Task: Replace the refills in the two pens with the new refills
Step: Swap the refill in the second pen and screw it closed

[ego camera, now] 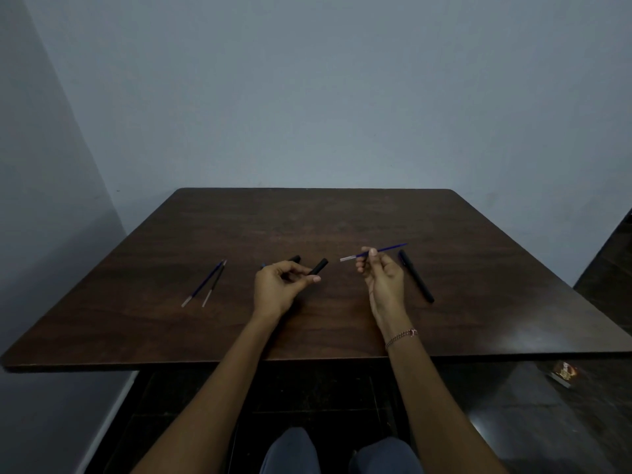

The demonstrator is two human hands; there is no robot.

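My left hand (pixel 278 287) grips a short black pen barrel (pixel 318 266) that points up and right, over the middle of the dark wooden table (pixel 307 220). Just behind that hand lies another black pen piece (pixel 294 258). My right hand (pixel 383 280) pinches a thin blue refill (pixel 386 249) with a pale end toward the barrel; the two are apart. A whole black pen (pixel 415 280) lies on the table right of my right hand. Two loose refills (pixel 205 283) lie side by side at the left.
The table's front edge (pixel 307 364) runs just above my knees (pixel 338 453). A grey wall stands behind the table. A small box (pixel 562 374) sits on the dark floor at the lower right.
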